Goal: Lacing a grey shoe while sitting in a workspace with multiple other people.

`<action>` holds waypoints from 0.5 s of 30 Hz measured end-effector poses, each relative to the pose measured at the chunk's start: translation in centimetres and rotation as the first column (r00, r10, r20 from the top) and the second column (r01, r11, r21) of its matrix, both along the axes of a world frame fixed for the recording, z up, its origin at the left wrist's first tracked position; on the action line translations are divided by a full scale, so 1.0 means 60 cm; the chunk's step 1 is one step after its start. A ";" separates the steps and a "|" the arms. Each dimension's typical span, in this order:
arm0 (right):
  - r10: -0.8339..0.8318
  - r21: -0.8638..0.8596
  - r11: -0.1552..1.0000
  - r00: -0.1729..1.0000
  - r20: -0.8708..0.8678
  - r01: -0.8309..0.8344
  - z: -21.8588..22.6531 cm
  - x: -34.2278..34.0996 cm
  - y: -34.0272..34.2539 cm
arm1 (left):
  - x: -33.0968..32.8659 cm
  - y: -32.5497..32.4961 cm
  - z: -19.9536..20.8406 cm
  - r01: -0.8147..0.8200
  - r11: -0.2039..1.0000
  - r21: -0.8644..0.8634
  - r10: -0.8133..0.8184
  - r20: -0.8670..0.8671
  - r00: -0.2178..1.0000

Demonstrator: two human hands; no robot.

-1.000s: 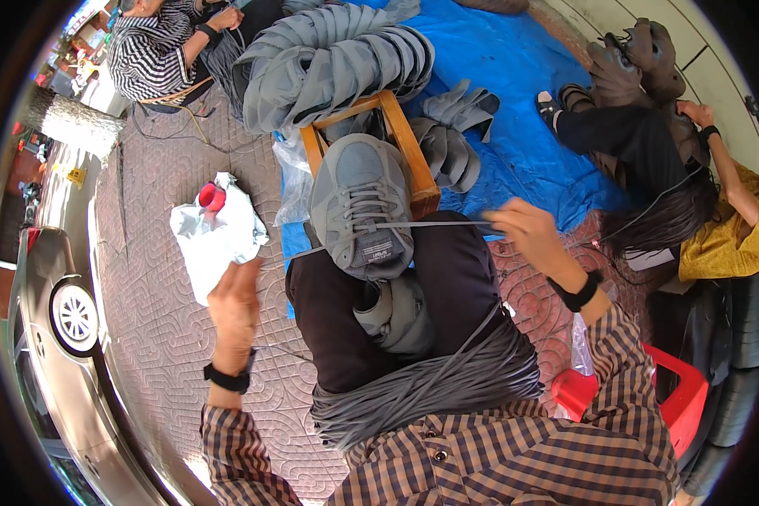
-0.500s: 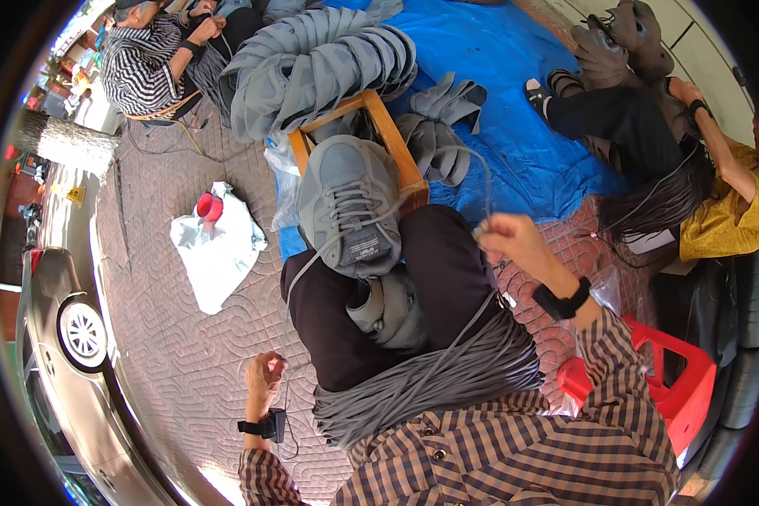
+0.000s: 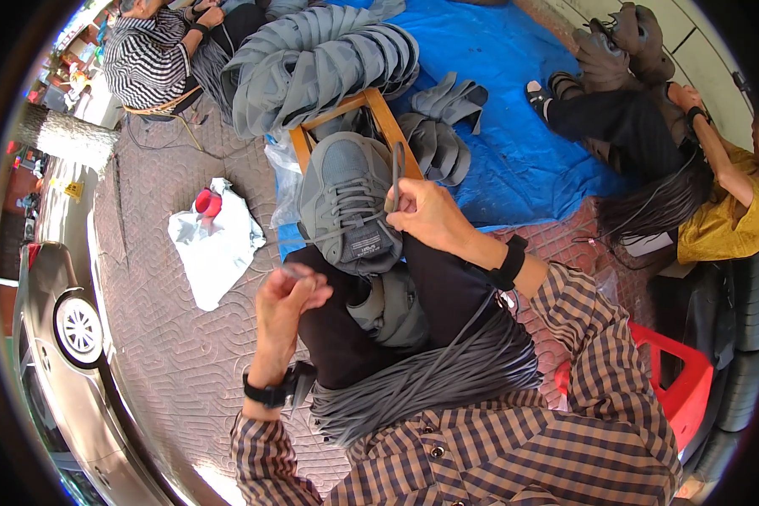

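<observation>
Grey lace-up fabric shoe (image 3: 337, 198): toe outward, at the dark-trousered knees (image 3: 327, 333), by a brown wooden frame (image 3: 386, 122). Right hand (image 3: 434, 217): fingers pinching a grey lace (image 3: 397, 164). Left hand (image 3: 282, 304): fingers blurred; I cannot tell their hold.

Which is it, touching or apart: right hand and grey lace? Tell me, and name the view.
Touching. The head view shows the right hand pinching the grey lace between thumb and fingers.

A sunlit tree trunk (image 3: 69, 133) adjoins patterned paving (image 3: 148, 211).
</observation>
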State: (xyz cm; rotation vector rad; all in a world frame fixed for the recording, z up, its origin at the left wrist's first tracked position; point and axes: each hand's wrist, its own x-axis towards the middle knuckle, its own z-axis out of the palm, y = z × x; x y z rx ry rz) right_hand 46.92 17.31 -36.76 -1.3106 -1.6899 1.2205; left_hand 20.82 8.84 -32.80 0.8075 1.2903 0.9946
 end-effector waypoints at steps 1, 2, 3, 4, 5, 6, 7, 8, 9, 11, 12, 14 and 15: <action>0.001 0.150 0.988 0.987 0.163 -0.026 0.002 -0.005 -0.006 | 0.018 0.014 -0.003 -0.007 1.000 -0.001 0.007 0.004 1.000; 0.001 0.148 0.989 0.986 0.167 -0.026 0.009 -0.006 -0.010 | 0.038 0.029 -0.006 -0.037 0.996 0.076 0.041 -0.054 0.998; -0.027 0.351 0.933 0.956 0.293 -0.081 0.016 -0.010 -0.015 | 0.049 0.043 -0.011 -0.065 0.986 0.152 0.082 -0.111 0.990; -0.078 0.531 0.831 0.913 0.401 -0.162 0.023 -0.016 -0.017 | 0.052 0.052 -0.016 -0.071 0.986 0.152 0.089 -0.113 0.990; -0.102 0.584 0.801 0.931 0.350 -0.132 0.022 -0.024 -0.016 | 0.052 0.061 -0.026 -0.048 0.972 0.229 0.091 -0.182 0.979; -0.098 0.586 0.799 0.932 0.348 -0.134 0.023 -0.023 -0.012 | 0.052 0.070 -0.033 -0.017 0.953 0.304 0.096 -0.249 0.964; -0.043 0.375 0.923 0.944 0.328 -0.089 0.026 -0.017 -0.004 | 0.050 0.076 -0.037 0.025 0.958 0.287 0.082 -0.355 0.931; 0.007 0.139 0.989 0.955 0.295 -0.050 0.029 -0.010 0.005 | 0.047 0.078 -0.040 0.021 0.958 0.288 0.087 -0.358 0.930; 0.070 0.007 0.997 0.966 0.250 -0.074 0.030 0.001 0.018 | 0.047 0.081 -0.043 0.075 0.943 0.324 0.099 -0.487 0.868; 0.068 -0.006 0.998 0.972 0.224 -0.068 0.019 0.003 0.021 | 0.044 0.083 -0.045 0.131 0.928 0.349 0.118 -0.608 0.785; 0.057 -0.019 0.998 0.977 0.204 -0.054 0.015 0.004 0.021 | 0.046 0.086 -0.043 0.193 0.889 0.415 0.165 -0.684 0.711; 0.033 0.030 0.999 0.978 0.204 -0.040 0.008 0.005 0.020 | 0.053 0.087 -0.038 0.263 0.844 0.468 0.216 -0.745 0.631; 0.038 0.010 0.999 0.980 0.194 -0.041 0.008 0.005 0.020 | 0.056 0.087 -0.033 0.318 0.824 0.469 0.233 -0.791 0.565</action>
